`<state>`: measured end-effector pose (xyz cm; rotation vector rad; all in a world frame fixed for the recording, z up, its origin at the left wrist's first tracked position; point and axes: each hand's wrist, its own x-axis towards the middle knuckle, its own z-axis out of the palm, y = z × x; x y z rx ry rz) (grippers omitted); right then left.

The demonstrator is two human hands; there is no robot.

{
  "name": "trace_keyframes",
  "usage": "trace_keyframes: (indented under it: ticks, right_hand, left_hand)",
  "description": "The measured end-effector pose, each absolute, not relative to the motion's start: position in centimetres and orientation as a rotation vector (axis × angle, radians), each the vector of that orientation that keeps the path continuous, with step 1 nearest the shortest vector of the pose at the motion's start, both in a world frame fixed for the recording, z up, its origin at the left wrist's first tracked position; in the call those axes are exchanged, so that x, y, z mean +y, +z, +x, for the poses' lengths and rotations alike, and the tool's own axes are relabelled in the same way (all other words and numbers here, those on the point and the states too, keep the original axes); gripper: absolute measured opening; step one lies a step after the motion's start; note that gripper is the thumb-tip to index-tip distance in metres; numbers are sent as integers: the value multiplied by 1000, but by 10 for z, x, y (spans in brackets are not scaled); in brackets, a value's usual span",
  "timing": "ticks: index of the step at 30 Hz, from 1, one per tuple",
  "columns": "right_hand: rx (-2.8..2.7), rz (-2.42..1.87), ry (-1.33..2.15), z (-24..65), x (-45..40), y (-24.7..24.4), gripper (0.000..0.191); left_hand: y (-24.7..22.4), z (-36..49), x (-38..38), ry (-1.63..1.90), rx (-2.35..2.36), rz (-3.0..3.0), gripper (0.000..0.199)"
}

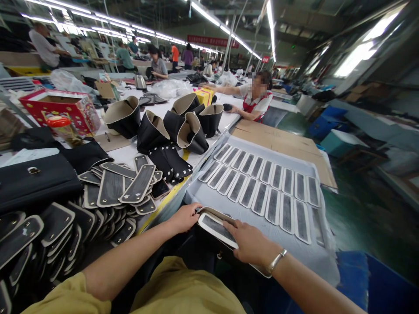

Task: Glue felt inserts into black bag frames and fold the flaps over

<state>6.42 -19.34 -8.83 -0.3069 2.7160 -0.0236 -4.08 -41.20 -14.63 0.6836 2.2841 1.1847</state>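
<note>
My left hand (pixel 186 217) is closed at the left end of a black leather-like piece (pixel 212 236) at the table's near edge. On that piece lies a rounded panel (pixel 214 226) with a dark centre and a pale border. My right hand (pixel 251 240) grips the panel's right part, fingers bent over its face; the thumb is hidden. Just beyond my hands, two rows of similar pale-edged panels (pixel 260 198) lie on a grey-covered surface (pixel 199 196). What my left fingertips press on is only partly visible.
Dark panels with metal studs (pixel 137 183) are heaped at left beside a black bag-like piece (pixel 36 176). Rolled black pieces (pixel 191 131) stand behind. A cardboard sheet (pixel 278 135) lies at the far end, near a co-worker in a red apron (pixel 262 104). A blue bin (pixel 353 279) is at lower right.
</note>
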Motion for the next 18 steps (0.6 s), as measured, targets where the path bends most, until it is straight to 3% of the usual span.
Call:
trace_keyframes:
  ticks: [18]
  right_hand:
    - [2775,-433,83,54,-184,-99,80]
  left_hand:
    - [-141,-52,-408,978,2393,880,45]
